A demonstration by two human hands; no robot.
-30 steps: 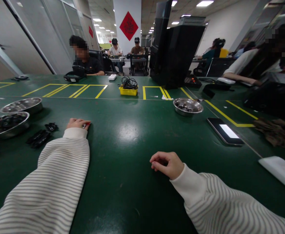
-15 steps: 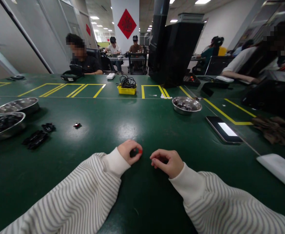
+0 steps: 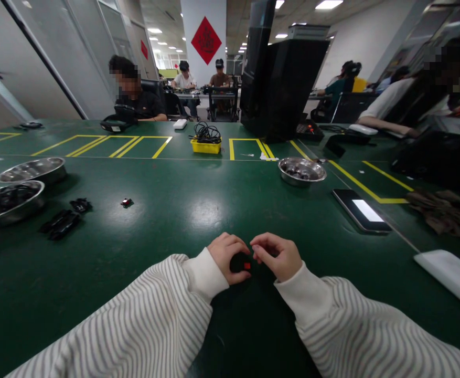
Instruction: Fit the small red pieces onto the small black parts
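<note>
Near the front middle of the green table (image 3: 167, 184), my left hand (image 3: 230, 257) curls around a small dark piece with a red part (image 3: 247, 266), which lies between its thumb and fingers. Just to the right, my right hand (image 3: 276, 255) is raised with thumb and fingertips pinched together; anything between them is too small to make out. The fingertips of both hands are close to each other. Farther left, a small red and black piece (image 3: 126, 202) lies on the table, with black parts (image 3: 61, 224) beyond it.
Two metal bowls, one empty-looking (image 3: 33, 169) and one with dark parts (image 3: 9, 202), stand at the left. A third bowl (image 3: 301, 172) is right of centre, near a phone (image 3: 359, 211). Behind are a yellow box with cables (image 3: 206, 146) and a black computer case (image 3: 292, 84).
My left hand has moved right and slightly toward me, closer to my right hand, and its fingers curve more over the red piece. My right hand has shifted slightly up and right.
</note>
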